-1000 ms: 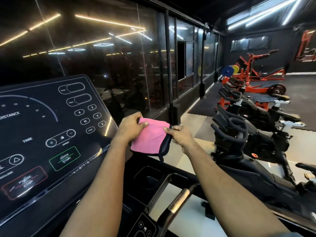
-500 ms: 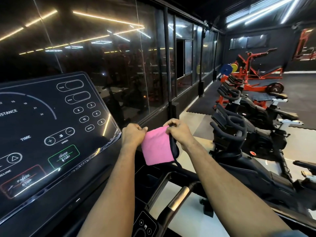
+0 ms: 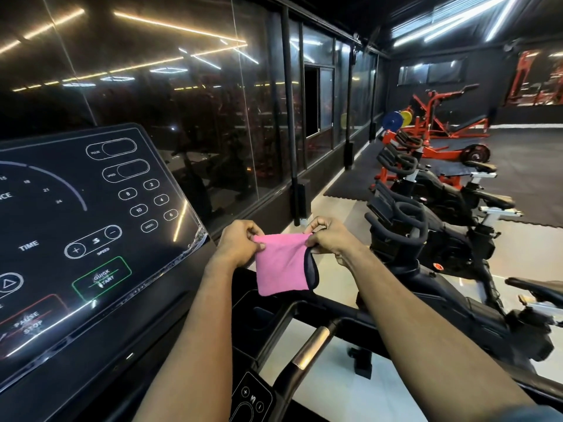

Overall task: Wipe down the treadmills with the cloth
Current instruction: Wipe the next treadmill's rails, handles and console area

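A pink cloth (image 3: pixel 281 264) with a dark navy edge hangs folded in the air, just right of the treadmill console (image 3: pixel 91 233). My left hand (image 3: pixel 239 243) pinches its top left corner. My right hand (image 3: pixel 330 239) pinches the top right corner, so the cloth is stretched flat between them. The console is a glossy black panel with white button outlines, a green quick-start key and a red pause key. Below the cloth run the treadmill's black side rail and a handlebar (image 3: pixel 307 351) with a metal grip sensor.
A row of black spin bikes (image 3: pixel 426 226) stands close on the right. Red weight machines (image 3: pixel 432 129) sit farther back on dark matting. A dark glass wall (image 3: pixel 182 117) runs behind the console. A small control pad (image 3: pixel 253 397) sits on the handlebar at the bottom.
My right hand moved up to the cloth's top right corner. The cloth went from bunched against my left hand to hanging flat between both hands.
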Motion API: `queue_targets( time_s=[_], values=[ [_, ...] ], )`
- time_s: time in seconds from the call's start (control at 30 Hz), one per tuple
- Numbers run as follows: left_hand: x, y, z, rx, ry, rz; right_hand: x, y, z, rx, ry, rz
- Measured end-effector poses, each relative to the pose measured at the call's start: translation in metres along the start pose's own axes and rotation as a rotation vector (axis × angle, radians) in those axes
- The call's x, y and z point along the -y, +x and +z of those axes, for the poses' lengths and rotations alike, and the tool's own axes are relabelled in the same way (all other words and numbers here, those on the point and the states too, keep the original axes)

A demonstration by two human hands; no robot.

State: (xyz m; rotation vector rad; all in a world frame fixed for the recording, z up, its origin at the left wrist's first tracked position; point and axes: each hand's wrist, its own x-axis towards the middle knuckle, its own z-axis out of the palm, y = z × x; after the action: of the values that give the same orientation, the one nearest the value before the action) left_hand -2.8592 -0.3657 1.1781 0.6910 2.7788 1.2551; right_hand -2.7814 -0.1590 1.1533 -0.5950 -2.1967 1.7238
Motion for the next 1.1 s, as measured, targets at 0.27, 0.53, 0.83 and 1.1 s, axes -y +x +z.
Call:
queue_targets(
  time_s=[0.27,0.53,0.83,1.1],
  values=[
    [0.001,-0.003,0.002,-0.140,-0.077,-0.098,-0.009,-0.003,0.002,0.081,0.001,0.039],
    [0.002,-0.003,-0.006,-0.097,-0.118,-0.143,-0.010,0.000,0.003,0.135,-0.055,0.048],
    [0.014,0.001,0.007,-0.122,-0.096,-0.175,-0.017,0.004,0.007,0.152,0.016,0.135],
    [0.015,0.001,0.006,-0.174,-0.058,-0.200,-0.016,0.008,0.013,0.098,-0.079,0.103]
  ],
)
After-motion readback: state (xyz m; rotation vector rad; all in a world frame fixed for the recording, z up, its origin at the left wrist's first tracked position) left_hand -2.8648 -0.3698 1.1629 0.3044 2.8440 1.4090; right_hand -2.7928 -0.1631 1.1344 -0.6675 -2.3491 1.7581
